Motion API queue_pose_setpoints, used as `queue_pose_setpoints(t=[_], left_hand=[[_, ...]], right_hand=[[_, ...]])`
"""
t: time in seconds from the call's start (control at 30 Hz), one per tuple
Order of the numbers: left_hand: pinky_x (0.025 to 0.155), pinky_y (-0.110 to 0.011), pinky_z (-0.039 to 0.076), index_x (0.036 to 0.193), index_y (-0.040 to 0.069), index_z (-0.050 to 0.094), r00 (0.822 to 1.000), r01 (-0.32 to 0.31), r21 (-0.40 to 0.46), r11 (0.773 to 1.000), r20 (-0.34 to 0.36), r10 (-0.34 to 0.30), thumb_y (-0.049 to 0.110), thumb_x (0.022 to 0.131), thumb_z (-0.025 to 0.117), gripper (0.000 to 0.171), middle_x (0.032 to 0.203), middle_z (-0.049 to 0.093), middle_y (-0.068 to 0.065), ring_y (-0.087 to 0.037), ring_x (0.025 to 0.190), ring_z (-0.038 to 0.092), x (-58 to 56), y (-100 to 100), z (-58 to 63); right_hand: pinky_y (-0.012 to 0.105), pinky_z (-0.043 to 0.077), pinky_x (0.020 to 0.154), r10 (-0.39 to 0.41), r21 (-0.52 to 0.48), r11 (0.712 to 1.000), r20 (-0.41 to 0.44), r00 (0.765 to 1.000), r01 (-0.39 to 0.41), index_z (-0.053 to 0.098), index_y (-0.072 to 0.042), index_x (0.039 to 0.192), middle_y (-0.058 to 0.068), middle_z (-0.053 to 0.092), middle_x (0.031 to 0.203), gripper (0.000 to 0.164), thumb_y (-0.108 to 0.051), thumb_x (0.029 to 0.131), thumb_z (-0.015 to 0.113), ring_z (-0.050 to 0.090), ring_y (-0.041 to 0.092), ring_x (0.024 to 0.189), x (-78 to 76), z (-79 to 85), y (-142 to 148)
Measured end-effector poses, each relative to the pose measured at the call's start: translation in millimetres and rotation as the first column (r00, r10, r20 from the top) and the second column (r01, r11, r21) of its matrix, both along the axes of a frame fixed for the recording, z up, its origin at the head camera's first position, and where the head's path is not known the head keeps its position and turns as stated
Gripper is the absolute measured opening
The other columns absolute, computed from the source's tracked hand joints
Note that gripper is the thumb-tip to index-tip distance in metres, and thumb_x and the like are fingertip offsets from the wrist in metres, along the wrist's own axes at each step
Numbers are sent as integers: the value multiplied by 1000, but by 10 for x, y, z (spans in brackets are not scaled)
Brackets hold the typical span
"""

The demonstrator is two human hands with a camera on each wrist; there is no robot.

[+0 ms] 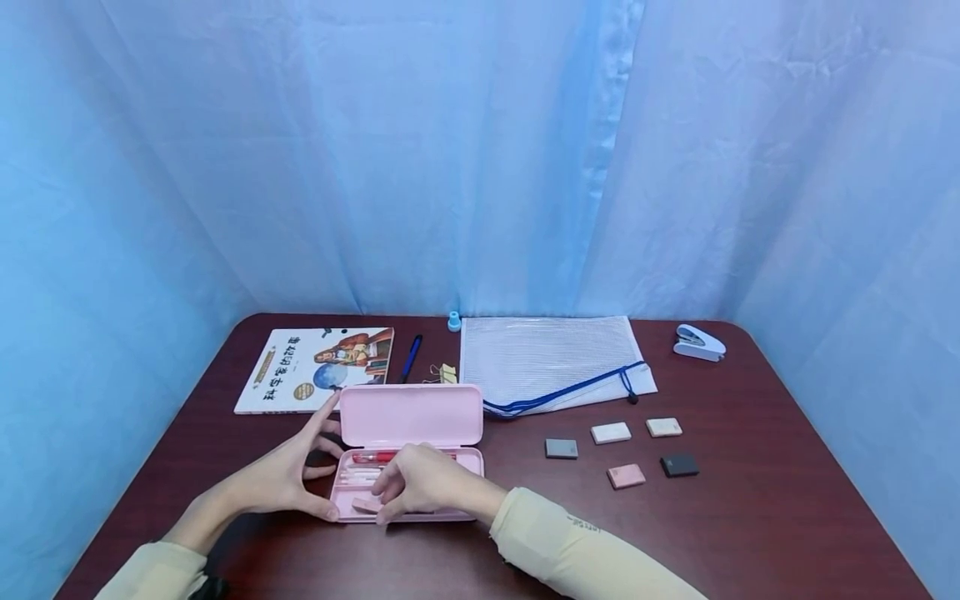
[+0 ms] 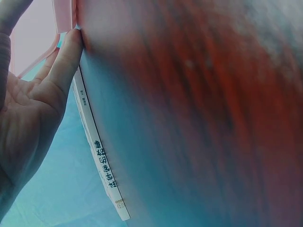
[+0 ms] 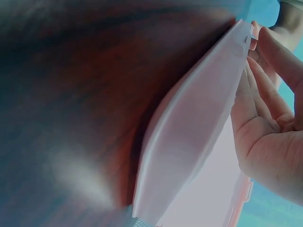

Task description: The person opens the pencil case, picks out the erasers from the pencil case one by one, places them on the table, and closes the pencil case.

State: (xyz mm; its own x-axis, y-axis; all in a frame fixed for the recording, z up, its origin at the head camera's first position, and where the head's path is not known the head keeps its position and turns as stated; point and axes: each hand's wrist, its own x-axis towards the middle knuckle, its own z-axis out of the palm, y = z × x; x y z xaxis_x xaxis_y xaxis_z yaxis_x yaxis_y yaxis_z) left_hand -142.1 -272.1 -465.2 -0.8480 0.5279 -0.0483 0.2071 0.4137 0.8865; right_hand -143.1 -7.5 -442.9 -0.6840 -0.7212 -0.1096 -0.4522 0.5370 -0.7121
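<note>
A pink pencil case (image 1: 411, 417) lies with its lid raised, holding a red pen (image 1: 372, 457) and several pale pens (image 1: 360, 475). My left hand (image 1: 288, 475) is spread along its left end, thumb at the front corner and a finger near the lid's edge. Over the front compartment, my right hand (image 1: 423, 482) pinches a small pink eraser (image 1: 365, 505) between thumb and fingers. The eraser is partly covered by the fingers. In the right wrist view the case's front wall (image 3: 194, 118) hides the compartment.
Several erasers, among them a grey one (image 1: 561, 449) and a black one (image 1: 679, 465), lie to the right. Behind are a book (image 1: 300, 367), a blue pen (image 1: 411, 358), a binder clip (image 1: 447, 374), a mesh pouch (image 1: 543, 358) and a stapler (image 1: 699, 342).
</note>
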Motion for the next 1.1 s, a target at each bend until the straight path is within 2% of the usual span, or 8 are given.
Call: queue_pose_setpoints(t=[0.3,0.67,0.9,0.97,1.1], left_hand=[[92,-36,57,163,26,-9,1000,-2,-9,1000,-1,2,17,69,96,142,141,34,-19,-38,119,51,10,2,2],[93,-35,57,163,29,-9,1000,2,0,1000,1,-2,17,69,96,142,141,34,-19,-38,119,50,1,13,15],[92,-36,57,163,29,-9,1000,5,1,1000,-4,-5,17,69,96,141,141,33,-19,-38,119,50,-15,9,8],[92,-36,57,163,30,-9,1000,5,0,1000,0,-5,17,69,96,141,141,33,-19,-38,119,50,-13,8,7],[91,-36,58,163,31,-9,1000,2,-4,1000,2,-2,18,70,96,140,141,33,-19,-38,118,51,-7,7,6]], right_hand=[[7,46,71,10,37,999,-52,999,-8,82,-13,94,-13,73,73,19,-18,78,90,58,-15,69,22,21,-19],[7,46,67,20,48,999,-63,998,-17,83,-15,94,-15,72,73,9,-19,86,82,57,-13,67,-9,4,1],[11,48,58,12,-5,1000,15,1000,-12,82,-13,95,-15,70,69,8,-17,89,79,55,-9,58,-51,37,75],[13,50,57,11,-49,999,67,998,-8,82,-11,95,-11,71,68,8,-15,90,78,58,-6,57,-60,53,119],[24,58,55,22,-133,991,194,981,4,80,-6,97,-2,72,70,8,-11,91,76,68,9,57,-80,121,276]])
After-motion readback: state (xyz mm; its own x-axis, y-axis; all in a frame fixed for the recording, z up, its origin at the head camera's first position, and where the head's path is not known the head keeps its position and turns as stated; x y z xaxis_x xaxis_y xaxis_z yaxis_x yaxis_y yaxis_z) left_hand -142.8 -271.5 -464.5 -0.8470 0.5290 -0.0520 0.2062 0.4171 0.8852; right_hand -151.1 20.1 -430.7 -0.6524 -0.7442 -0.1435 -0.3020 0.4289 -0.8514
